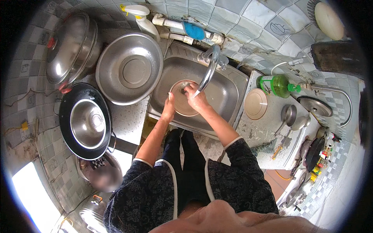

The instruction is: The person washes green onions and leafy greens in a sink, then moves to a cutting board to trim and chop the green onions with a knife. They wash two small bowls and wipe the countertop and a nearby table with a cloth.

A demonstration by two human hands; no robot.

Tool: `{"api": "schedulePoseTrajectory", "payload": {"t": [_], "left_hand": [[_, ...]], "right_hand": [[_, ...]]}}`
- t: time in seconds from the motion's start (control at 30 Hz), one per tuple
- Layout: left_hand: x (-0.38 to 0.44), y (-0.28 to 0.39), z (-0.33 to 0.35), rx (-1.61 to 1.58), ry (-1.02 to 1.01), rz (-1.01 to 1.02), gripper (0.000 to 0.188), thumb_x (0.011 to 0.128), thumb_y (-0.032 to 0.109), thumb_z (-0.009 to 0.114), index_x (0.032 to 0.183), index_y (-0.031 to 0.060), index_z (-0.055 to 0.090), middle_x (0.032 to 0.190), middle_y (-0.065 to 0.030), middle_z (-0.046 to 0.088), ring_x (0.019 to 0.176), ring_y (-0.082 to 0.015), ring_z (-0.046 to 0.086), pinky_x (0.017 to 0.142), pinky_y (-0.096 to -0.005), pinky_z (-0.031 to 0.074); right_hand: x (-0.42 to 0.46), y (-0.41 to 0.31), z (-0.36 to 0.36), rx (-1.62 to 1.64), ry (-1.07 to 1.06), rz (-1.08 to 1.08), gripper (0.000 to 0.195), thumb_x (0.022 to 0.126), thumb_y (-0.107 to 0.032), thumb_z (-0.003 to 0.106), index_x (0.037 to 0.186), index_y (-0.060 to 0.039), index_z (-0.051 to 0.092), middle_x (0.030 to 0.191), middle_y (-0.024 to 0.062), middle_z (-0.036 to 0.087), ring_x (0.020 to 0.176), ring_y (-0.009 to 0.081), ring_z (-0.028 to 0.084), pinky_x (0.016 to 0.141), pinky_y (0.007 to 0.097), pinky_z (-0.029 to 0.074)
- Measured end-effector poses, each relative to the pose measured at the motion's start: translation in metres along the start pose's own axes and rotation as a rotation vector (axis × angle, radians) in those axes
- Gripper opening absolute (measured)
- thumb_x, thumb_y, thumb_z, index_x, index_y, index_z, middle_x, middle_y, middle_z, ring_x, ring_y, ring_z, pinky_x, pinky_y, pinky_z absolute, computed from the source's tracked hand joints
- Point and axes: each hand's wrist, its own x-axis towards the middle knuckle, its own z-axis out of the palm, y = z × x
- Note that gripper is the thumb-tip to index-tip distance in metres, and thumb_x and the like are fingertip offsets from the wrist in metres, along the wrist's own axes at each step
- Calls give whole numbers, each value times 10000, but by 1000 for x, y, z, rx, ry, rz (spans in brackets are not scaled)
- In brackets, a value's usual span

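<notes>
A round cream plate (182,104) with a brown rim is held tilted inside the stainless steel sink (225,94). My left hand (169,108) grips its left edge, thumb up along the rim. Over the plate's face, my right hand (197,98) bends its fingers onto a small grey wad (184,86), which looks like a steel wool scourer and is partly hidden by the fingers. The curved chrome faucet (212,68) ends just above my right hand, with a whitish streak at its mouth.
Left of the sink stand a large steel basin (109,83), a lidded steel pot (68,49) and a black wok (65,116) holding a steel bowl (87,123). A spray bottle (145,24) stands behind. Rightward lie another plate (255,104), a green pump bottle (274,86) and a ladle (290,115).
</notes>
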Motion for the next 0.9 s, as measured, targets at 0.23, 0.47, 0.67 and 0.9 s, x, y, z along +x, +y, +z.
{"api": "schedulePoseTrajectory", "payload": {"t": [0.23,0.47,0.67,0.9], "left_hand": [[-1,0,7,81,-59,93,756,973,559,407,1404,-60,355,1386,-155,460,1279,-227,413,1079,-361,320],[1,-9,14,131,28,140,700,987,521,415,1390,-51,392,1381,-147,464,1272,-224,413,1088,-346,302],[9,10,-5,248,129,177,796,967,554,432,1421,-89,313,1436,-216,406,1340,-271,368,1103,-358,285],[3,4,24,189,120,222,725,990,502,427,1405,-86,344,1381,-209,465,1286,-253,420,1084,-343,301]], "right_hand": [[5,23,1,-115,168,59,213,864,-150,554,1073,-110,569,917,151,570,838,361,592,715,468,497],[-9,-26,20,84,128,354,337,886,-188,579,1188,-69,487,1019,215,636,888,410,636,749,483,500],[-35,5,1,263,-305,71,251,827,-92,635,1071,-46,603,1085,177,601,1041,331,599,867,425,484],[-24,12,56,426,195,159,247,809,-19,625,1054,2,644,1018,179,601,970,353,591,857,412,471]]}}
